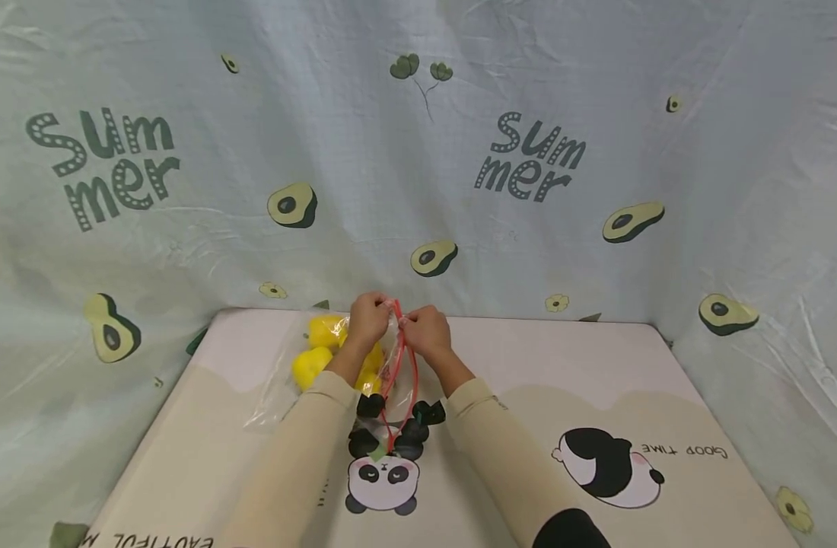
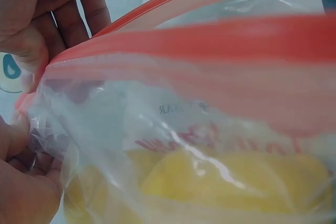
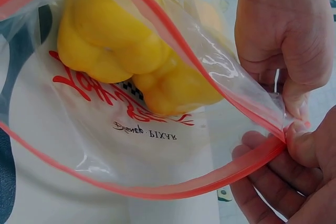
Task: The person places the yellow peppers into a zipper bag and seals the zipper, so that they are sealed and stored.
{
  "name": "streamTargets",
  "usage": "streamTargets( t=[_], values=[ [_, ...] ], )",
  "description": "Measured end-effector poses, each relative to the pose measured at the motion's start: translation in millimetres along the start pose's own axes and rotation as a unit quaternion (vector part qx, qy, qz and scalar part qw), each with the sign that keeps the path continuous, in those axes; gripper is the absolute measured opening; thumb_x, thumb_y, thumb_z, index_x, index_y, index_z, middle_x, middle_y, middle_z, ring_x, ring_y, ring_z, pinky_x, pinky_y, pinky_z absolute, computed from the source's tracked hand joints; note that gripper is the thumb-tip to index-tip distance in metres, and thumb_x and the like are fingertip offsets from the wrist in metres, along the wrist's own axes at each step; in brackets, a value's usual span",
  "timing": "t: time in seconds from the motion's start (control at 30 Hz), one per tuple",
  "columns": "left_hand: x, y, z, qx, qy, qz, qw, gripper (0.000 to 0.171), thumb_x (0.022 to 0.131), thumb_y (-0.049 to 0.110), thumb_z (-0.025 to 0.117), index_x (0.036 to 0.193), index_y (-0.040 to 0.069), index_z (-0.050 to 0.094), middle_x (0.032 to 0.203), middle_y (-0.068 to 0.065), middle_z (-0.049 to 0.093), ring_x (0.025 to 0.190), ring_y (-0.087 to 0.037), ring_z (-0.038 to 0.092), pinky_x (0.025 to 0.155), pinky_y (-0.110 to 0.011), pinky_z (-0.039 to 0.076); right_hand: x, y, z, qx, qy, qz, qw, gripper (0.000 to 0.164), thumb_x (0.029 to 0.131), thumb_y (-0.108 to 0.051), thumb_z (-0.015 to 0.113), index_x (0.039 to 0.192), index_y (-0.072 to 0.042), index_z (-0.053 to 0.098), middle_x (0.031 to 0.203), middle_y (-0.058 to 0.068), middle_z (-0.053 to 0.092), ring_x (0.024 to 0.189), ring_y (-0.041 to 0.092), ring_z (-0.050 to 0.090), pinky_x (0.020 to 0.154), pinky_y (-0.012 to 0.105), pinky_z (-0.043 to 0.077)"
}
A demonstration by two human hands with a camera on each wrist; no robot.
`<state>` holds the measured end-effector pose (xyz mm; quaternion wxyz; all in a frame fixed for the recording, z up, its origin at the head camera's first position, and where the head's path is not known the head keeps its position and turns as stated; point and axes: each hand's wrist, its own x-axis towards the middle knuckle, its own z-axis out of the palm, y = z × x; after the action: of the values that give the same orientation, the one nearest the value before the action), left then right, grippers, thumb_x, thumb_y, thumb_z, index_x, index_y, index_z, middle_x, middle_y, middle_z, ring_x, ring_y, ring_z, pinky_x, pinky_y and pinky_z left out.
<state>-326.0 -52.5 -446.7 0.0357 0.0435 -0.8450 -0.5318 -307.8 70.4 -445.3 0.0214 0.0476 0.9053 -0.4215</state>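
A clear zip bag (image 1: 276,388) with a red zip strip (image 3: 170,27) lies on the table under my arms. Several yellow bell peppers (image 3: 115,38) are inside it. My left hand (image 1: 369,316) pinches the far end of the red zip, where the two strips meet. Right beside it, my right hand (image 1: 425,331) pinches the same corner between thumb and fingers. Toward me, the red strips spread apart and the bag's mouth gapes. Red lettering (image 3: 107,98) shows on the clear plastic. In the head view, my left forearm hides part of the peppers.
The pale table (image 1: 494,358) carries a printed panda face (image 1: 383,483) near me and a printed black-and-white dog (image 1: 606,468) at the right. A curtain (image 1: 364,251) with avocado prints hangs behind the table's far edge and down both sides.
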Motion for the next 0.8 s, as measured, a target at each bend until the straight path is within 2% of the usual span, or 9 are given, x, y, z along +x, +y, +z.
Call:
streamTargets(
  t=[0.13,0.3,0.43,0.67,0.8],
  values=[
    [1.6,-2.6,-0.6,-0.008,0.005,0.003,0.9999,0.024,0.107,0.014,0.055,0.105,-0.004,0.07,0.097,-0.016,0.066,0.084,-0.024,0.056,0.075,-0.03,0.051,-1.0,-1.2,0.7,-0.009,-0.002,-0.004,1.0,0.026,0.102,-0.024,0.064,0.103,-0.005,0.083,0.078,0.008,0.073,0.069,0.02,0.061,0.053,0.023,0.048],
    [4.7,-4.0,-2.6,-0.026,0.008,0.002,0.9996,0.025,0.107,0.014,0.056,0.105,-0.005,0.071,0.095,-0.015,0.067,0.082,-0.022,0.056,0.069,-0.025,0.047,-0.2,-1.3,1.0,-0.014,-0.001,-0.011,1.0,0.027,0.103,-0.023,0.064,0.104,-0.004,0.083,0.08,0.009,0.074,0.069,0.02,0.061,0.053,0.023,0.047],
    [7.3,-5.6,-2.7,-0.035,0.008,0.001,0.9994,0.025,0.107,0.014,0.056,0.106,-0.005,0.071,0.095,-0.015,0.068,0.083,-0.021,0.058,0.069,-0.023,0.047,0.8,0.1,1.1,-0.016,0.0,-0.016,1.0,0.026,0.102,-0.022,0.064,0.102,-0.004,0.083,0.083,0.01,0.074,0.07,0.02,0.058,0.053,0.023,0.045],
    [8.1,-6.6,-2.8,-0.037,0.012,0.001,0.9993,0.026,0.107,0.014,0.056,0.109,-0.006,0.072,0.1,-0.017,0.068,0.088,-0.024,0.059,0.08,-0.032,0.052,-1.4,0.3,0.6,-0.009,-0.003,-0.014,1.0,0.025,0.101,-0.021,0.066,0.105,-0.003,0.082,0.091,0.012,0.075,0.075,0.021,0.059,0.057,0.024,0.05],
    [6.9,-5.9,-5.7,-0.04,0.012,-0.005,0.9991,0.027,0.108,0.015,0.055,0.112,-0.007,0.071,0.104,-0.02,0.068,0.092,-0.027,0.06,0.086,-0.038,0.055,-2.7,-0.1,1.8,-0.014,-0.007,-0.018,1.0,0.025,0.102,-0.022,0.066,0.106,-0.003,0.082,0.09,0.012,0.073,0.075,0.02,0.059,0.057,0.023,0.049]
  ],
)
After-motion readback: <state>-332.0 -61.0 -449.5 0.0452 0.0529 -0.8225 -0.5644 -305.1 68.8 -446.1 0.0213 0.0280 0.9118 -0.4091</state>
